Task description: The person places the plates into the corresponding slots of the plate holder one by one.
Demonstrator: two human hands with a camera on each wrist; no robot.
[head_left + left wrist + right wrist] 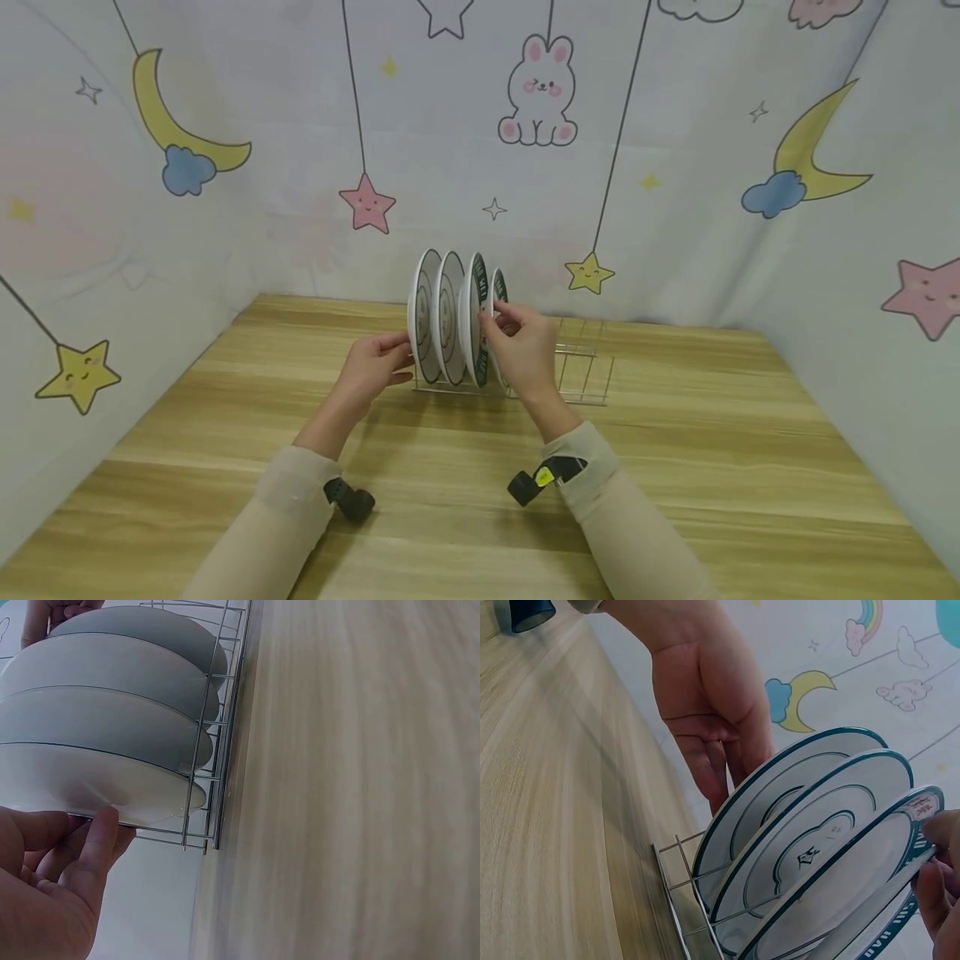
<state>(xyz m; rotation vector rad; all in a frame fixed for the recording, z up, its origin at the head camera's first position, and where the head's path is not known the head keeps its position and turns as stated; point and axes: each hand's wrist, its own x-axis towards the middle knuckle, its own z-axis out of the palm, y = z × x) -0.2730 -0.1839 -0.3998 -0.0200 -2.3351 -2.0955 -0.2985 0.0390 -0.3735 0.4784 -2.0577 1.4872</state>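
Observation:
Four white plates with dark green rims stand on edge, side by side, in a wire dish rack [585, 403]. My left hand [372, 367] is at the far left, its fingers touching the underside of the leftmost plate [90, 776]. At the other end, my right hand [525, 346] pinches the rim of the rightmost plate [500, 285], thumb on the side facing the third plate [474, 321]. Between the outer plates, the second plate [450, 317] leans like its neighbours. In the right wrist view, green lettering shows on the rightmost plate's rim.
The rack stands toward the back of a wood-grain table [450, 517], with its wire slots extending right of the plates. Behind and at both sides hang pale cloth walls [300, 100] printed with stars, moons and a rabbit. A dark camera [352, 502] is strapped to each wrist.

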